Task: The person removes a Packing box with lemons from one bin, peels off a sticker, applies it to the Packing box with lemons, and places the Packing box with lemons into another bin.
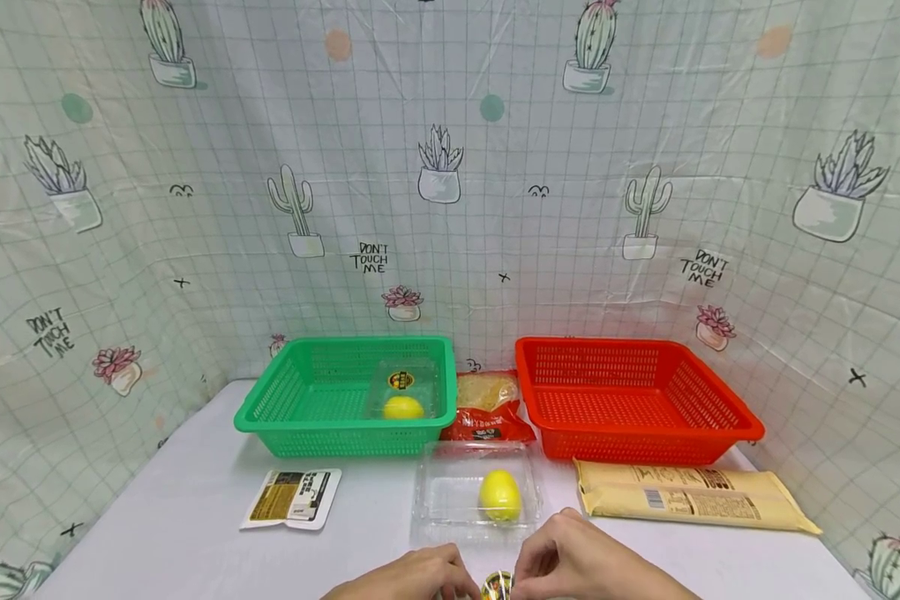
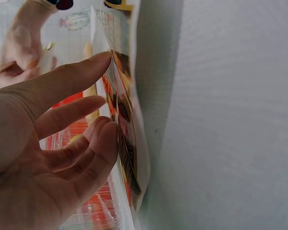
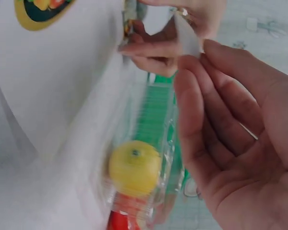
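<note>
My right hand (image 1: 570, 558) pinches a small white piece (image 3: 187, 36), seen from its pale back, between thumb and fingertips. The left hand (image 1: 420, 575) is close by on the left, its curled fingers and thumb on a sheet of printed labels (image 2: 127, 129). A round label with a dark, yellow-edged picture (image 3: 41, 9) shows on this white sheet in the right wrist view. Just beyond both hands, a clear plastic box (image 1: 450, 496) holds one yellow lemon (image 1: 500, 495).
A green basket (image 1: 345, 437) at back left holds a labelled clear box with a lemon (image 1: 402, 407). The red basket (image 1: 645, 446) stands right, a red food bag (image 1: 487, 408) between. A flat packet (image 1: 292, 498) lies left, a long tan package (image 1: 697, 500) right.
</note>
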The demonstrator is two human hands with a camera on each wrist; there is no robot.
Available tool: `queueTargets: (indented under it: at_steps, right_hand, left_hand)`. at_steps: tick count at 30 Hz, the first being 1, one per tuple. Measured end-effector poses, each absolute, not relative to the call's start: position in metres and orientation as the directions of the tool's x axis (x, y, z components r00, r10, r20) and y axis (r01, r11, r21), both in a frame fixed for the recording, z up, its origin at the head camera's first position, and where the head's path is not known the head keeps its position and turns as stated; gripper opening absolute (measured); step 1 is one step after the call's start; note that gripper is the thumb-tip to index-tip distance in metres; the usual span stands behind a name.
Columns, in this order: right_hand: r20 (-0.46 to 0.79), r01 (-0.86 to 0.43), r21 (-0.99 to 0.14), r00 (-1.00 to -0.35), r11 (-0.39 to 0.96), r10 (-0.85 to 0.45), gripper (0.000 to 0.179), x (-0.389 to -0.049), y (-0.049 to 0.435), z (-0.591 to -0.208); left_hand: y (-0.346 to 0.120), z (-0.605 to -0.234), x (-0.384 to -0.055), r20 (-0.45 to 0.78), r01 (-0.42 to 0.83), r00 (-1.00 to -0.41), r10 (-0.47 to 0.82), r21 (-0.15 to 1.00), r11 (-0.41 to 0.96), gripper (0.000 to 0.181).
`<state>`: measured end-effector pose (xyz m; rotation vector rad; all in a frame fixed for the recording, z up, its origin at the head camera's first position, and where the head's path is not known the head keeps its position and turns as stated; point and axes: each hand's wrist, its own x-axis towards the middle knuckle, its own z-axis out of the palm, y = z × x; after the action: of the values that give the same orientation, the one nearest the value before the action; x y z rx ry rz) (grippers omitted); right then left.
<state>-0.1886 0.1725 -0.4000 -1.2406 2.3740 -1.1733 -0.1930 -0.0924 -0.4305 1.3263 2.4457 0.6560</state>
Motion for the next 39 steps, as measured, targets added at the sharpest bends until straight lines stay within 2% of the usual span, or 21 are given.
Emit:
queueTargets:
  at_steps: [3, 5, 8, 10, 13, 16, 21, 29, 35, 39]
  right_hand:
    - [0.305, -0.706, -0.649, -0.583, 0.283, -0.753, 0.007, -0.191, 0.173, -0.398]
    - [0.368, -0.742, -0.611, -0.576, 0.278, -0.730, 0.004, -0.193, 0.174, -0.397]
    - [0.414, -0.755, -0.590, -0.588, 0.287, -0.695, 0.001, -0.194, 0.175, -0.396]
    - [0.420, -0.751, -0.589, -0.600, 0.299, -0.681, 0.002, -0.196, 0.175, -0.395]
    - [0.419, -0.740, -0.589, -0.622, 0.323, -0.661, 0.006, -0.198, 0.174, -0.392]
    - [0.410, -0.718, -0.603, -0.653, 0.348, -0.637, 0.011, -0.199, 0.173, -0.389]
    - [0.423, -0.706, -0.600, -0.679, 0.376, -0.600, 0.014, -0.201, 0.171, -0.386]
    - [0.410, -0.676, -0.609, -0.716, 0.415, -0.564, 0.012, -0.205, 0.170, -0.385]
    - [0.312, -0.573, -0.734, -0.762, 0.366, -0.568, 0.022, -0.206, 0.170, -0.380]
    - [0.360, -0.588, -0.709, -0.776, 0.388, -0.518, 0.023, -0.211, 0.166, -0.379]
  left_hand:
    - [-0.093, -0.425, -0.193, -0.070, 0.661, -0.552, 0.831, 0.571, 0.487, 0.024]
    - [-0.094, -0.422, -0.193, -0.098, 0.569, -0.586, 0.804, 0.657, 0.494, 0.026]
    - [-0.096, -0.415, -0.193, -0.076, 0.455, -0.647, 0.759, 0.761, 0.463, 0.027]
    - [-0.096, -0.410, -0.192, -0.013, 0.441, -0.687, 0.727, 0.788, 0.430, 0.028]
    - [-0.094, -0.403, -0.193, 0.109, 0.490, -0.721, 0.685, 0.779, 0.392, 0.031]
    - [-0.090, -0.398, -0.198, 0.206, 0.527, -0.738, 0.643, 0.770, 0.359, 0.028]
    - [-0.084, -0.396, -0.207, 0.293, 0.508, -0.769, 0.567, 0.820, 0.265, 0.023]
    - [-0.082, -0.397, -0.218, 0.275, 0.422, -0.818, 0.504, 0.884, 0.203, 0.020]
    - [-0.085, -0.398, -0.226, 0.269, 0.400, -0.834, 0.482, 0.896, 0.192, 0.017]
    - [-0.086, -0.397, -0.232, 0.264, 0.387, -0.837, 0.480, 0.905, 0.178, 0.019]
